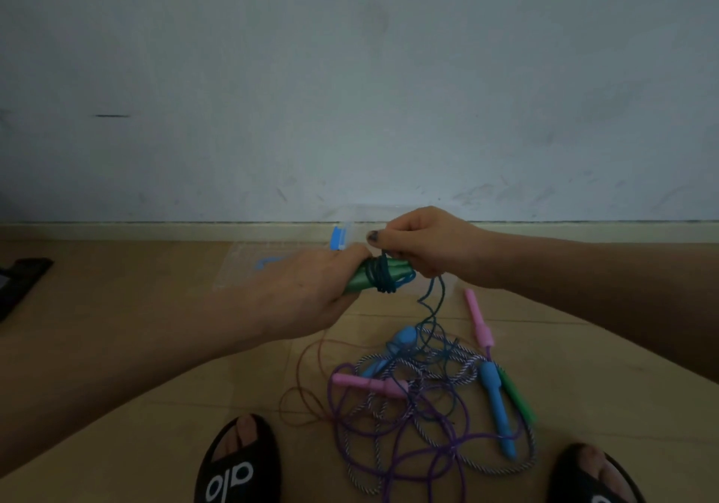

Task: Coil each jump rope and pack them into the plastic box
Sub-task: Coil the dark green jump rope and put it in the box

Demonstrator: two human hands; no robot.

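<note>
While the left hand (311,288) clamps a green handle (360,278) as a spool, the right hand (420,243) pinches its dark cord (383,277) closed, wrapping turns around it. Slack cord trails down to the tangled ropes (428,397) on the near floor. The clear box (342,236) waits just beyond the hands, against the far wall.

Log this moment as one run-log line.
step: coiling | left hand: grips green handle | right hand: winds teal cord | box: unpacked
</note>
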